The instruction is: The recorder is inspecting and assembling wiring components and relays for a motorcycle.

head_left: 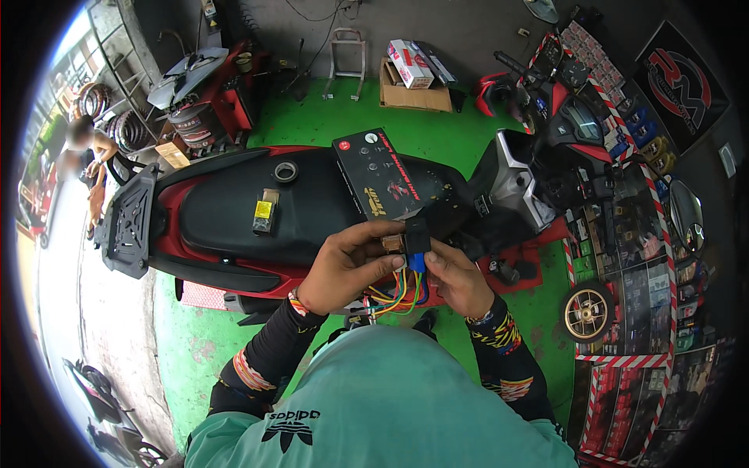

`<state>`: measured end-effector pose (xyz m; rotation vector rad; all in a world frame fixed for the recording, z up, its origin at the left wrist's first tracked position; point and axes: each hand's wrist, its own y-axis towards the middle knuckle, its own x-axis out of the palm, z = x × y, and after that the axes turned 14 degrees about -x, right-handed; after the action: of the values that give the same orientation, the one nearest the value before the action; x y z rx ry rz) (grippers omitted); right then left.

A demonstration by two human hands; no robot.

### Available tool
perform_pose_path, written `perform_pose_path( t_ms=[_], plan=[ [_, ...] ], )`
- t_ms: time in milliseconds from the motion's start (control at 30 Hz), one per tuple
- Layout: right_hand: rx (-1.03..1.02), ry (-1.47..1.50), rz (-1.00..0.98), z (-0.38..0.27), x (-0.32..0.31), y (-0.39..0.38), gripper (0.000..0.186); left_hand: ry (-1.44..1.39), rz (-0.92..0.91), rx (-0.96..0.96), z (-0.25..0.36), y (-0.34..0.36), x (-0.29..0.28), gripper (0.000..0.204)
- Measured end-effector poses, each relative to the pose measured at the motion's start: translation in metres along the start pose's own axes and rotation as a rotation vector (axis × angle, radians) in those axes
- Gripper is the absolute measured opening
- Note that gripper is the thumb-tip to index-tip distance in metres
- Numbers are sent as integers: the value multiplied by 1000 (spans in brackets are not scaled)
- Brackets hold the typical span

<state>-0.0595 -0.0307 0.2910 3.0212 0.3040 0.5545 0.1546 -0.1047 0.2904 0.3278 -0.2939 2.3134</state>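
Note:
In front of my chest, both hands are closed over a small electrical assembly. My left hand [351, 261] pinches a small copper-brown piece [392, 243] between thumb and fingers. Right beside that piece is a black relay-like block [417, 234]; whether the two are joined, I cannot tell. My right hand [460, 281] grips a blue wire socket [416, 263] at the block's lower end. Yellow, green, blue and red wires [402, 296] hang from it. Just beyond my hands, a black printed box [374, 171] lies on the black motorcycle seat [226, 203].
On the seat are a small yellow-labelled box [264, 213] and a metal ring [285, 171]. The scooter's handlebar area [562, 132] is at right. A gold-rimmed wheel [587, 312] stands by the shelves. At far left, another person [97, 156] sits. Cardboard [413, 95] lies on the green floor.

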Motion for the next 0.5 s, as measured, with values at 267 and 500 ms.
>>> perform_pose_path(
  t_ms=[267,500],
  plan=[
    [-184,-84,137,1,15,7,47,57,48,9,-1,2,4,42],
    [-448,-261,311,21,21,0,26,344,174,183,-4,2,9,42]
  ],
)
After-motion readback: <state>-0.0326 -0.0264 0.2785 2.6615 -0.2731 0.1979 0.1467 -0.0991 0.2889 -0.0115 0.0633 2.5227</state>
